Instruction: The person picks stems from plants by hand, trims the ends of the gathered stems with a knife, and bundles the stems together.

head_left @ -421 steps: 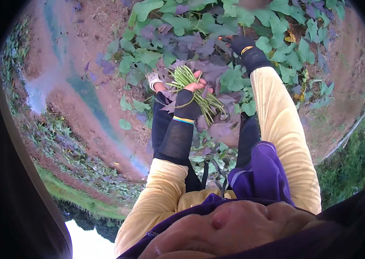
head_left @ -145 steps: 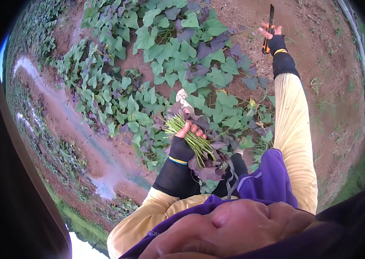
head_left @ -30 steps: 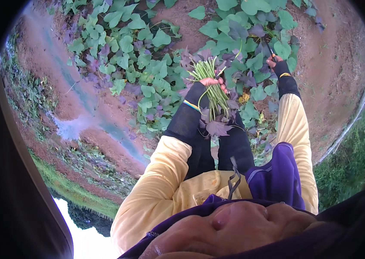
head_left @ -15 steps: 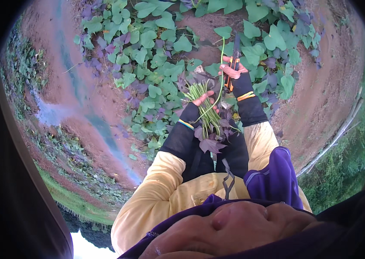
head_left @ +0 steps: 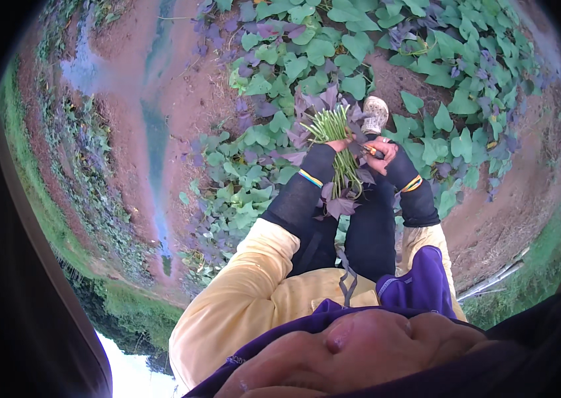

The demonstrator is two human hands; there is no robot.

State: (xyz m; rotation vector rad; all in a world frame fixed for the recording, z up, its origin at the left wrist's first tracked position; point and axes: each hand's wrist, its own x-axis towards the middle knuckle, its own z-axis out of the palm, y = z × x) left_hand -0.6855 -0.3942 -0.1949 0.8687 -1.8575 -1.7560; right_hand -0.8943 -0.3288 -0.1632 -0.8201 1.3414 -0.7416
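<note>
Green stems (head_left: 329, 126) are clasped mid-frame by the left hand (head_left: 340, 144), an orange-handled knife (head_left: 372, 150) by the right hand (head_left: 382, 160), fingers (head_left: 389, 150) curled closed.

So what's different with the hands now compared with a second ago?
The right hand has moved from out among the green leaves, left and inward, to beside the bundle of stems. The single long stem it held half a second ago can't be told apart now. That hand still grips the orange-handled knife, and the left hand still holds the bundle of stems.
</note>
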